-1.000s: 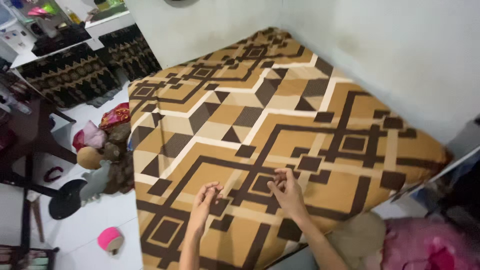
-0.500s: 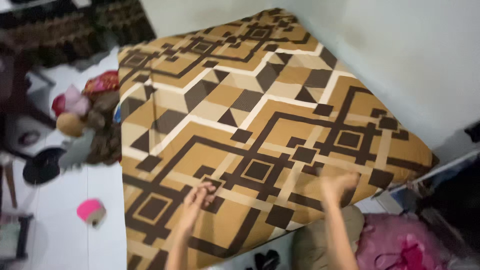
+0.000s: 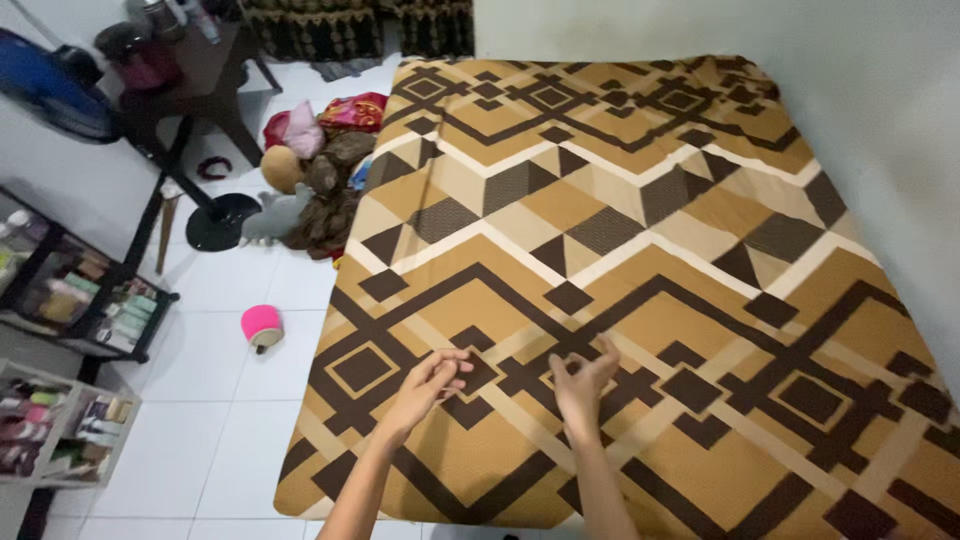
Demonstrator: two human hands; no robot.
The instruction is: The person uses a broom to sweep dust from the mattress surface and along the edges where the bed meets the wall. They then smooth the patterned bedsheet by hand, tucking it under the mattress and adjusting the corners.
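Note:
A mattress lies on the floor under a brown, tan and cream bedsheet [image 3: 640,250] with a geometric pattern of diamonds and lines. My left hand [image 3: 428,382] hovers over the near part of the sheet with its fingers loosely curled and nothing in them. My right hand [image 3: 582,380] is a little to the right of it, fingers half bent and apart, also holding nothing. Both hands are just above the sheet near the mattress's front edge; whether they touch it I cannot tell.
A white wall [image 3: 860,90] runs along the mattress's right side. On the white tiled floor to the left lie a pile of stuffed toys and cloth [image 3: 315,175], a pink round object [image 3: 261,326], a fan base [image 3: 222,220], a dark table [image 3: 200,80] and shelves of small bottles [image 3: 75,300].
The view has swung left, showing more floor and shelves. My right hand has come down from a raised, blurred position and now sits beside my left hand over the sheet.

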